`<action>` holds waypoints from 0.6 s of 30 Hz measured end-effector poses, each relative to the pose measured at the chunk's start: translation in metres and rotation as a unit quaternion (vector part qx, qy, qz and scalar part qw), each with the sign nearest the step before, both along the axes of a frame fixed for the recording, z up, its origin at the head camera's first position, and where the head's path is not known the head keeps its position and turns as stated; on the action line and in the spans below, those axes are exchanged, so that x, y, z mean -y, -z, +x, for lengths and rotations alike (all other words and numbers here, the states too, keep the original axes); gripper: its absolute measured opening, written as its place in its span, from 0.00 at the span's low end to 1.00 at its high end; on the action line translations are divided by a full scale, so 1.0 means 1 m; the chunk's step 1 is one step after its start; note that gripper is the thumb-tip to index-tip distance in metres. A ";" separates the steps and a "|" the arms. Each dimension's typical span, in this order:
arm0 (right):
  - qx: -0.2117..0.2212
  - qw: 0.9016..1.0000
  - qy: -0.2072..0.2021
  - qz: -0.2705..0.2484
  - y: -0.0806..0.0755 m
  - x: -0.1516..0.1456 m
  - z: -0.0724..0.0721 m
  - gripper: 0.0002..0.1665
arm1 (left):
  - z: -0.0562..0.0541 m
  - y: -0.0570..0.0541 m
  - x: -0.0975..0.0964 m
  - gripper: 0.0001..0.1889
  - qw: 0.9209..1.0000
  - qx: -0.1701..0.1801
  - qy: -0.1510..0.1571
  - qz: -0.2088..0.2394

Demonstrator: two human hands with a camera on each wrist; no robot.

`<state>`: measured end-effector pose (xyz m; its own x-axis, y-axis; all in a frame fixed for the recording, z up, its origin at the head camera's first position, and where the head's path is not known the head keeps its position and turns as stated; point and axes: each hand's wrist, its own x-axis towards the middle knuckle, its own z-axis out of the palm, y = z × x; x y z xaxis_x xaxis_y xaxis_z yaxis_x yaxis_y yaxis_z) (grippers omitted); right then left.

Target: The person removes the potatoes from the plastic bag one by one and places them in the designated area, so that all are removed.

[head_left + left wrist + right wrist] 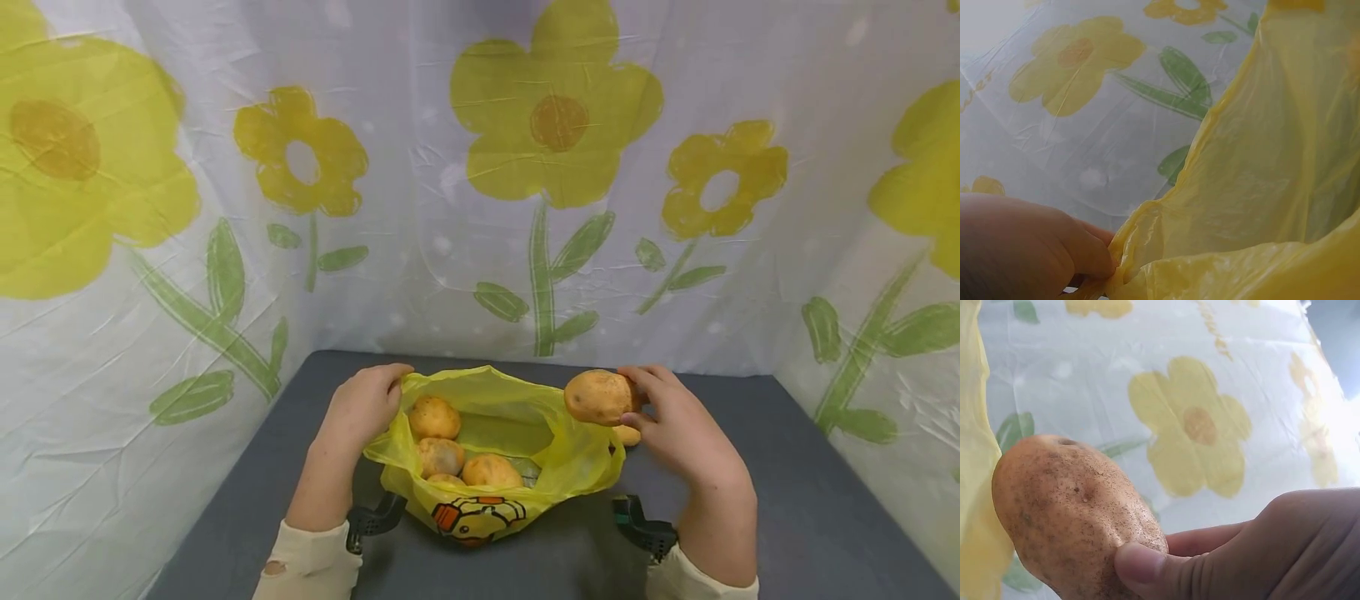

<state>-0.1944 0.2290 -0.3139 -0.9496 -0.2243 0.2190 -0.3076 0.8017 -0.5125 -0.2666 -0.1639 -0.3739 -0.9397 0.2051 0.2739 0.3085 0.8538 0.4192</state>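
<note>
A yellow plastic bag (487, 508) stands with its mouth open on the dark table, a cartoon duck printed on its front. Several potatoes (491, 472) lie inside it, toward the left. My left hand (365, 408) pinches the bag's left rim, seen also in the left wrist view where fingers meet the yellow film (1141, 244). With thumb and fingers my right hand (678, 425) grips a potato (600, 397), raised over the bag's right edge. The right wrist view shows this potato (1072, 512) close up, thumb pressed on its side.
Another potato (627, 435) shows partly on the table behind the bag's right side. A dark grey cloth (810, 517) covers the table. White curtains with printed yellow flowers (405, 250) enclose it at the back and both sides. Black wrist mounts (648, 529) sit under the wrists.
</note>
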 end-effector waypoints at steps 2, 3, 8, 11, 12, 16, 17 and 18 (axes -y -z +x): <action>-0.002 1.000 0.008 -0.001 0.000 -0.005 0.001 0.33 | -0.001 0.000 0.000 0.19 1.000 -0.003 0.002 -0.002; -0.002 1.000 0.010 -0.002 0.001 -0.007 0.001 0.33 | -0.002 0.000 0.000 0.19 1.000 -0.005 0.002 -0.004; 0.003 1.000 0.024 -0.004 0.003 -0.018 0.000 0.33 | -0.002 0.000 -0.001 0.19 1.000 -0.005 0.001 -0.004; 0.014 0.999 0.037 -0.003 0.004 -0.024 -0.002 0.34 | -0.001 0.000 -0.001 0.19 1.000 -0.002 0.001 -0.001; 0.018 0.999 0.041 -0.002 0.005 -0.027 -0.003 0.34 | -0.001 0.000 -0.001 0.19 1.000 -0.002 0.002 -0.001; 0.042 0.998 0.056 0.002 0.010 -0.037 -0.007 0.35 | -0.001 0.001 -0.001 0.19 1.000 -0.002 0.002 -0.002; 0.051 0.997 0.061 0.004 0.011 -0.039 -0.008 0.35 | -0.001 0.001 -0.001 0.19 1.000 -0.002 0.001 -0.002; 0.059 0.996 0.066 0.006 0.013 -0.042 -0.009 0.35 | -0.001 0.001 -0.001 0.19 1.000 -0.002 0.001 -0.003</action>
